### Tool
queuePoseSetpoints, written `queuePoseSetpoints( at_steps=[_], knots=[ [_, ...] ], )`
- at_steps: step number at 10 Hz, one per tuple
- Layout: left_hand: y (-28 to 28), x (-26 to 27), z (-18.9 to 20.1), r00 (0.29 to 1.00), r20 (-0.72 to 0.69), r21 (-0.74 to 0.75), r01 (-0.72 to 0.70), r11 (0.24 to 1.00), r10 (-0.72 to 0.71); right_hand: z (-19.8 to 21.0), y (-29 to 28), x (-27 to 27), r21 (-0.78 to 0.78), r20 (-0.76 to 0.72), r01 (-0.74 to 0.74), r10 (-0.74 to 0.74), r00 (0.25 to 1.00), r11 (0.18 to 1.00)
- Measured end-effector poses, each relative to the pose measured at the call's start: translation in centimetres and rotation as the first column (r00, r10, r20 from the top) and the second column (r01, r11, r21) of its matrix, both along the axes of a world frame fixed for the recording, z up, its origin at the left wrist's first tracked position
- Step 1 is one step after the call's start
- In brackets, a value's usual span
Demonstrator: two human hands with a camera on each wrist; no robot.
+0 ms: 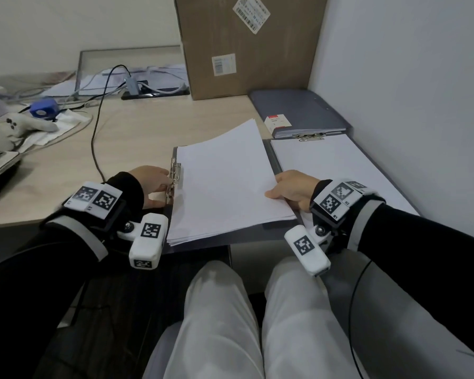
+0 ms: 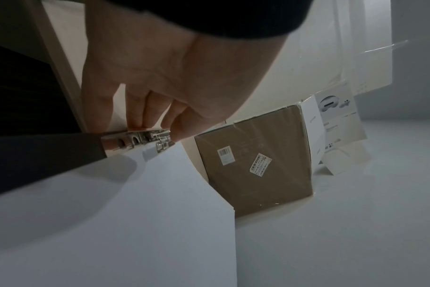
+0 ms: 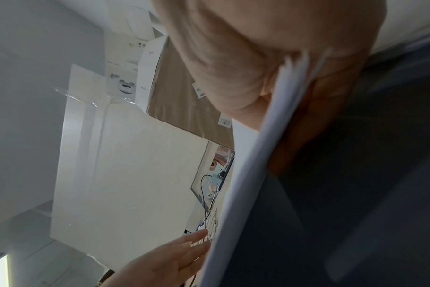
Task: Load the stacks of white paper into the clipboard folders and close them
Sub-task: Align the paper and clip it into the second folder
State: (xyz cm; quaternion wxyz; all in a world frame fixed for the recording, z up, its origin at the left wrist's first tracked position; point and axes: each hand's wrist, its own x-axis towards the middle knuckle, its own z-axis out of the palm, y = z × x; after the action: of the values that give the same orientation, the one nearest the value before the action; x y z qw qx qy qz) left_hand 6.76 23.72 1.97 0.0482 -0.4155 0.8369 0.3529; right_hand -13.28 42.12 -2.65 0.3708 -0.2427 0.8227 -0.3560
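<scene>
A dark grey clipboard folder lies open at the desk's front edge, its metal clip at the left side. On it rests a stack of white paper, slightly skewed, with its far corner lifted. My left hand pinches the clip with curled fingers. My right hand grips the stack's right edge, thumb on top and fingers underneath. To the right lies a second sheet stack under another clip. A closed grey folder sits behind it.
A tall cardboard box stands at the back of the desk. A black cable crosses the desk on the left, near a white controller and other clutter. A white wall borders the desk on the right. A small red-and-white box lies on the closed folder.
</scene>
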Motion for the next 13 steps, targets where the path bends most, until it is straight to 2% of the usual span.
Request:
queuePoseSetpoints(
  at_steps=[1, 3, 4, 5, 6, 8, 9, 10, 11, 12, 13],
  knots=[
    [0.1, -0.4, -0.3, 0.901, -0.205, 0.360, -0.293, 0.885, 0.382, 0.1, 0.1, 0.2, 0.049, -0.076, -0.019, 0.023, 0.997, 0.999],
    [0.8, -0.7, 0.0, 0.893, -0.231, 0.346, -0.295, 0.891, 0.385, 0.4, -0.4, 0.7, 0.079, -0.135, -0.036, 0.047, 0.990, 0.996],
    [0.7, -0.9, -0.3, 0.938, -0.192, 0.234, -0.242, 0.942, 0.289, 0.5, -0.6, 0.7, 0.091, -0.146, -0.035, 0.048, 0.988, 0.995],
    [0.5, -1.0, -0.2, 0.934, -0.175, 0.225, -0.270, 0.936, 0.311, 0.5, -0.7, 0.7, 0.119, -0.145, -0.049, 0.066, 0.987, 0.992],
    [-0.1, -1.2, -0.6, 0.957, -0.134, 0.140, -0.238, 0.961, 0.257, 1.1, -0.6, 1.0, 0.158, -0.126, -0.046, 0.066, 0.990, 0.986],
    [-0.3, -1.4, -0.7, 0.976, -0.097, 0.062, -0.191, 0.980, 0.196, 1.8, -0.4, 1.0, 0.173, -0.054, -0.050, 0.060, 0.997, 0.984],
    [0.1, -0.8, -0.3, 0.993, -0.111, -0.129, -0.052, 0.990, 0.037, 1.0, -0.5, 0.0, 0.129, -0.028, 0.002, 0.002, 1.000, 0.992],
    [1.9, 0.2, 0.3, 0.961, -0.183, -0.214, 0.165, 0.963, -0.205, 0.8, 0.0, 0.1, 0.031, 0.069, 0.091, -0.092, 0.993, 0.995],
    [4.2, 0.9, -0.3, 0.891, -0.009, -0.219, 0.441, 0.871, -0.453, 0.9, 0.5, 0.5, -0.039, 0.153, 0.116, -0.109, 0.982, 0.993],
    [5.6, 1.2, -2.0, 0.780, 0.248, -0.217, 0.622, 0.752, -0.574, -0.4, 0.5, -0.6, -0.091, 0.206, 0.139, -0.118, 0.971, 0.986],
    [5.6, 1.6, -3.5, 0.764, 0.338, -0.342, 0.643, 0.685, -0.549, -1.0, 0.3, -1.0, -0.083, 0.226, 0.137, -0.116, 0.967, 0.987]
  ],
)
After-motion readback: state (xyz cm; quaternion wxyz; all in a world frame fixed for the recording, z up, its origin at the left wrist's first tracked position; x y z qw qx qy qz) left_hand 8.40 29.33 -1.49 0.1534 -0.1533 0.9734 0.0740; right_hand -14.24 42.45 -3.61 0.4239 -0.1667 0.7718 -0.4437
